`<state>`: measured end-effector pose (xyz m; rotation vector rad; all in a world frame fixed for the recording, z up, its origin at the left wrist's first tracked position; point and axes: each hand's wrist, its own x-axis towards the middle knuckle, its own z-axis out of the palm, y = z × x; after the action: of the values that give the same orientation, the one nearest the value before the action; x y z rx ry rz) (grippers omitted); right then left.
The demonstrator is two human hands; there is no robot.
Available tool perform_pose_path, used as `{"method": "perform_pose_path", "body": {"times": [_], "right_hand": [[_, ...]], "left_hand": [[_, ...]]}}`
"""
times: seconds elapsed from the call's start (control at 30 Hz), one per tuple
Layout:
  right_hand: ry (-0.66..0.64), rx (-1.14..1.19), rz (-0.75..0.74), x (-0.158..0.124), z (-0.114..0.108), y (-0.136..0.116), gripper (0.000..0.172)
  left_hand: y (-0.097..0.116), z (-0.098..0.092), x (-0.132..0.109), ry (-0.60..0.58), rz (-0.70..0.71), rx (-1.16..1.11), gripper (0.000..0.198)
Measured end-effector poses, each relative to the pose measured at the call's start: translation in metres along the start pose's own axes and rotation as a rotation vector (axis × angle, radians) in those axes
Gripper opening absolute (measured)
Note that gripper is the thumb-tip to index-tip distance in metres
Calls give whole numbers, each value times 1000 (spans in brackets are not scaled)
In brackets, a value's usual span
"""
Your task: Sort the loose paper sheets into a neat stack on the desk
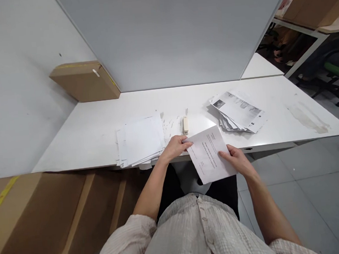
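Observation:
Both my hands hold a printed sheet of paper [208, 153] over the front edge of the white table [99, 128]. My left hand [175, 147] pinches the sheet's upper left corner, fingers closed. My right hand [238, 161] grips its right edge, thumb on top. A small cream stapler [185, 124] lies on the table just beyond the sheet. A pile of blank white sheets [141, 141] rests to the left of my left hand. A fanned stack of printed pages [238, 112] lies to the right, further back.
A grey partition [174, 36] stands behind the table. One cardboard box [85, 81] sits at the back left corner, and larger boxes [41, 219] stand on the floor at my left. Shelving with boxes [315, 2] and an office chair [333, 71] are at the right.

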<state>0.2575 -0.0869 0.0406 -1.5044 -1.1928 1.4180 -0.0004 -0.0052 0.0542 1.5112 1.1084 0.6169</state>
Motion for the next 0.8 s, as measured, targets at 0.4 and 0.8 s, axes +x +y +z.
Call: {"method": "perform_pose_path", "body": {"times": [0.4,0.8], "right_hand": [[139,189,96,9,34,35,34],[152,234,132,35,43,18,27]], "left_hand": [[-23,4,8,156,-143,64,41],[-28,2,28,368,-169,386,39]]}}
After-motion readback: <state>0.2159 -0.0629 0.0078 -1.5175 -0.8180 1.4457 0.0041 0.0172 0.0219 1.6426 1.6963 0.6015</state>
